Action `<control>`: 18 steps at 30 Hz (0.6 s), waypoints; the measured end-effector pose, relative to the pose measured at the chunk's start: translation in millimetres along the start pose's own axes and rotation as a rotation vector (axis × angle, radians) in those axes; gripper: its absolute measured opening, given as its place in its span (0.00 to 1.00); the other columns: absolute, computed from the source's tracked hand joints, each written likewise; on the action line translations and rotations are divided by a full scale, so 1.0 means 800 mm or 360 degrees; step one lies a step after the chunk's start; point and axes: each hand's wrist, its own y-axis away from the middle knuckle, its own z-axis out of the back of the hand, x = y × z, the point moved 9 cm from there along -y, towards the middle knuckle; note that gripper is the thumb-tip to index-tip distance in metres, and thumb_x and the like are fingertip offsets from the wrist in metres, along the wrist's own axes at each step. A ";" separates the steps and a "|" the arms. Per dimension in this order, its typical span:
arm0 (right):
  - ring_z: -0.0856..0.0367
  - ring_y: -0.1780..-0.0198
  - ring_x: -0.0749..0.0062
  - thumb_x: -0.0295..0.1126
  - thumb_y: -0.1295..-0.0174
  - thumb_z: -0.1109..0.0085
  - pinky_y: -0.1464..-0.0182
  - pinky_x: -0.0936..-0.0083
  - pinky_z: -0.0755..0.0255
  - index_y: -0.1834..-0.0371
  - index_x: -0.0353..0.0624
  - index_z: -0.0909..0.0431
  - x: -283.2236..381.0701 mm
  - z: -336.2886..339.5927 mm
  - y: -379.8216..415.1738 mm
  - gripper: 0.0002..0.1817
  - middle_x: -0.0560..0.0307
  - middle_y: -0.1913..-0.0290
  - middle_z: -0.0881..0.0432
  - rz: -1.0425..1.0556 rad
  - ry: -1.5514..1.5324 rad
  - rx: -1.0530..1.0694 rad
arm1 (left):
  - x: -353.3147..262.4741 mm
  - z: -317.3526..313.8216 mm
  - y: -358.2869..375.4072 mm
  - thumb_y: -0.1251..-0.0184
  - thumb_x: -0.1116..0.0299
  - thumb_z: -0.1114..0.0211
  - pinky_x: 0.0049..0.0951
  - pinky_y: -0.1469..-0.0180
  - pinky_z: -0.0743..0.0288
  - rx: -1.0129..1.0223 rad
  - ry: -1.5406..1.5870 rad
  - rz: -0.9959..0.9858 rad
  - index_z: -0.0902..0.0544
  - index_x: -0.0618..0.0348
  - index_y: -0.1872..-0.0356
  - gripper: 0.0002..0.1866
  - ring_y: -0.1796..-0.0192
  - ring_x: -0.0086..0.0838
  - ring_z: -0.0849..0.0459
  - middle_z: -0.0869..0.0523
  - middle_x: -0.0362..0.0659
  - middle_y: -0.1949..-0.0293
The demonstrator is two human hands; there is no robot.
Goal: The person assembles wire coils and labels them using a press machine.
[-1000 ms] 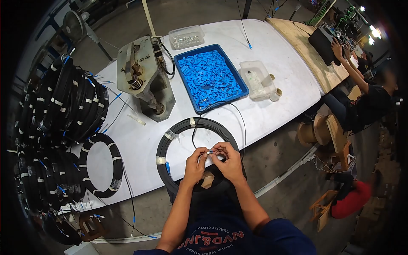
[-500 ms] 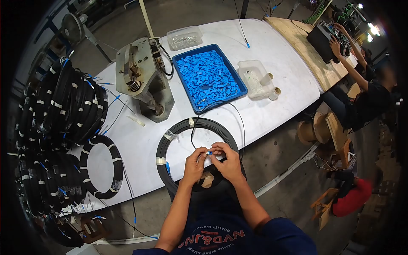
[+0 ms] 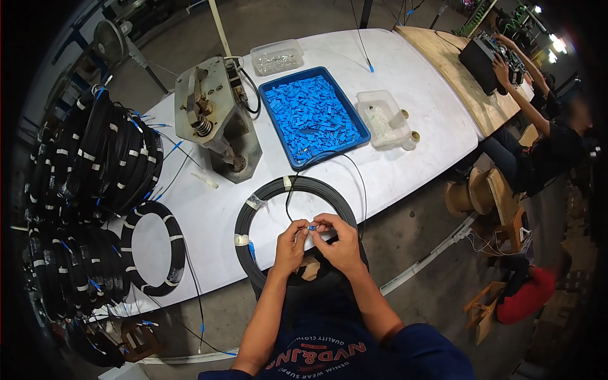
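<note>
Head view: both hands [image 3: 291, 248] [image 3: 342, 247] pinch a small blue piece [image 3: 312, 227] over the black coil [image 3: 320, 187]

L hand [image 3: 289, 249] & R hand [image 3: 342, 246] pinch small blue pc [image 3: 312, 228] btwn fingertips, above blk cable coil [image 3: 243, 221] overhanging white table [image 3: 430, 126] edge. Beyond: tray [image 3: 348, 146] full of blue pcs [image 3: 310, 114], metal press [image 3: 215, 88] to its L, clear bin [image 3: 394, 140] to R. Coil pile [image 3: 95, 152] far L; co-worker [image 3: 557, 149] far R.
</note>
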 end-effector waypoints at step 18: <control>0.16 0.62 0.76 0.21 0.46 0.30 0.56 0.79 0.22 0.52 0.35 0.21 -0.003 -0.001 0.000 0.17 0.53 0.59 0.14 -0.0027 0.0040 0.0032 | 0.000 -0.001 0.000 0.24 0.73 0.43 0.23 0.50 0.25 0.0025 0.0061 -0.0048 0.20 0.67 0.50 0.09 0.55 0.21 0.18 0.14 0.43 0.59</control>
